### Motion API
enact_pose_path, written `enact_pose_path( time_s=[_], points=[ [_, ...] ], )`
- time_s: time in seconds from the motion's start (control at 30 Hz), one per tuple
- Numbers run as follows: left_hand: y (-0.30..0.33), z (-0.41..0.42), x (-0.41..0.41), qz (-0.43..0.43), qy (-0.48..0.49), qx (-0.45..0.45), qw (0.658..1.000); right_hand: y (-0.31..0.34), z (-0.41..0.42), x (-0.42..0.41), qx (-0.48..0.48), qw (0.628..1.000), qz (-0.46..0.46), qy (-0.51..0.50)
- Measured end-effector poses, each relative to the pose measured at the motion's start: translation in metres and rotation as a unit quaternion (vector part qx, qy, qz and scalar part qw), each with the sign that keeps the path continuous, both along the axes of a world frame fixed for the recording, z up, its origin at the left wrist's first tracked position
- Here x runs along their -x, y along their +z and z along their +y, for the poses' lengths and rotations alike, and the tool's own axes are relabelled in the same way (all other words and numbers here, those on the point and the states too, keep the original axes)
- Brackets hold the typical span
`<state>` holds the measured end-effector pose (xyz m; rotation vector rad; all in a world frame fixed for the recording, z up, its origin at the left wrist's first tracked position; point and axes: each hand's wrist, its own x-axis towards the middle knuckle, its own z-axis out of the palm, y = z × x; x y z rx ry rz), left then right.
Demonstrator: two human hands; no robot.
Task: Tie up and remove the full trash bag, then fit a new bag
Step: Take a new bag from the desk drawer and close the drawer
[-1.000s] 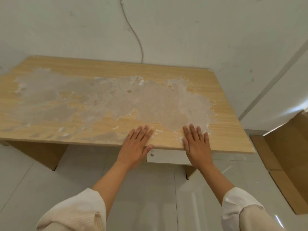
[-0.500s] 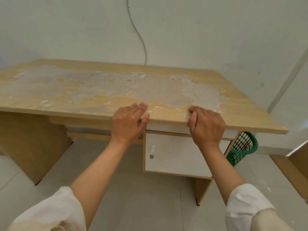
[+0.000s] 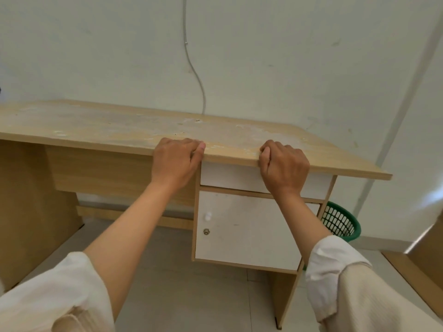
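Two hands are resting on the front edge of a wooden desk, both with fingers curled over the edge. Proceeding from the left: the desk's side panel is standing on the tiled floor, and a wooden modesty panel is running beneath the worn, whitish desktop.

The left hand is gripping the desk edge just left of the drawer unit; its grip is clamped on the board, with fingertips bent onto the top surface. A white sleeve is covering the left upper arm.

Above, a grey cable is hanging down the white wall and passing behind the desk.

Below the desktop, a white drawer front is sitting over a white cabinet door with a small lock near its left edge.

The right hand is gripping the desk edge above the drawer; its grip is likewise clamped on the board, knuckles facing the camera. A white sleeve is covering the right arm.

The green mesh trash basket is standing on the floor behind the right end of the desk, near the wall, partly hidden by the desk leg. Whether it is holding a bag cannot be told.

At far right, a brown wooden piece is showing at the frame edge.
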<state>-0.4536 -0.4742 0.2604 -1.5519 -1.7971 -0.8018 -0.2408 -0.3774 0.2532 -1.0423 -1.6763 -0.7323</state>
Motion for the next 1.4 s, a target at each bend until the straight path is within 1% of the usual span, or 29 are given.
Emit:
enact_pose_path(
  time_s=[0.2,0.23,0.3,0.37,0.4,0.43,0.47,0.5,0.53,0.6,0.63,0.7,0.73,0.8,0.9,1.0,1.1,1.23,1.4],
  points=[
    [-0.007,0.011,0.002,-0.007,0.002,-0.06,0.998,0.0,-0.003,0.0,0.023,0.999,0.021,0.009],
    [-0.008,0.013,0.002,-0.006,0.003,-0.069,0.998,-0.002,-0.007,-0.001,0.03,0.999,0.033,0.029],
    [-0.011,0.017,0.004,-0.002,0.008,-0.089,0.996,-0.015,-0.016,-0.007,0.032,0.993,0.057,0.103],
    [-0.014,0.019,0.005,0.002,0.011,-0.106,0.994,-0.041,-0.033,-0.01,0.054,0.979,0.077,0.183],
    [-0.015,0.02,0.005,0.003,0.012,-0.113,0.994,-0.057,-0.043,-0.01,0.084,0.964,0.108,0.226],
    [-0.015,0.02,0.005,0.003,0.014,-0.118,0.993,-0.072,-0.052,-0.009,0.12,0.944,0.159,0.264],
    [-0.015,0.019,0.004,-0.001,0.017,-0.121,0.992,-0.087,-0.059,-0.007,0.153,0.923,0.212,0.281],
    [-0.016,0.017,0.002,-0.008,0.018,-0.124,0.992,-0.099,-0.061,-0.005,0.177,0.909,0.26,0.275],
    [-0.017,0.016,0.0,-0.017,0.016,-0.128,0.991,-0.108,-0.06,-0.004,0.195,0.903,0.296,0.245],
    [-0.023,0.012,-0.004,-0.034,0.004,-0.142,0.989,-0.106,-0.05,-0.002,0.25,0.895,0.33,0.165],
    [-0.026,0.009,-0.005,-0.036,-0.004,-0.145,0.989,-0.1,-0.041,-0.001,0.298,0.885,0.33,0.137],
    [-0.031,0.005,-0.004,-0.026,-0.018,-0.139,0.99,-0.082,-0.022,0.002,0.38,0.873,0.291,0.096],
    [-0.031,0.004,-0.003,-0.019,-0.023,-0.131,0.991,-0.073,-0.014,0.003,0.407,0.872,0.26,0.077],
    [-0.03,0.001,-0.001,-0.015,-0.031,-0.114,0.993,-0.059,0.0,0.006,0.43,0.877,0.212,0.043],
    [-0.029,-0.003,0.0,-0.021,-0.031,-0.096,0.995,-0.054,0.006,0.01,0.419,0.891,0.174,0.004],
    [-0.029,-0.007,-0.004,-0.036,-0.029,-0.071,0.996,-0.057,-0.007,0.007,0.4,0.9,0.175,0.0],
    [-0.036,-0.014,-0.014,-0.082,-0.046,-0.071,0.993,-0.065,-0.034,-0.005,0.369,0.913,0.176,0.007],
    [-0.056,-0.036,-0.043,-0.148,-0.113,-0.071,0.98,-0.077,-0.077,-0.021,0.333,0.925,0.179,0.03],
    [-0.07,-0.059,-0.074,-0.124,-0.139,-0.052,0.981,-0.088,-0.129,-0.032,0.343,0.92,0.181,0.057]
  ],
)
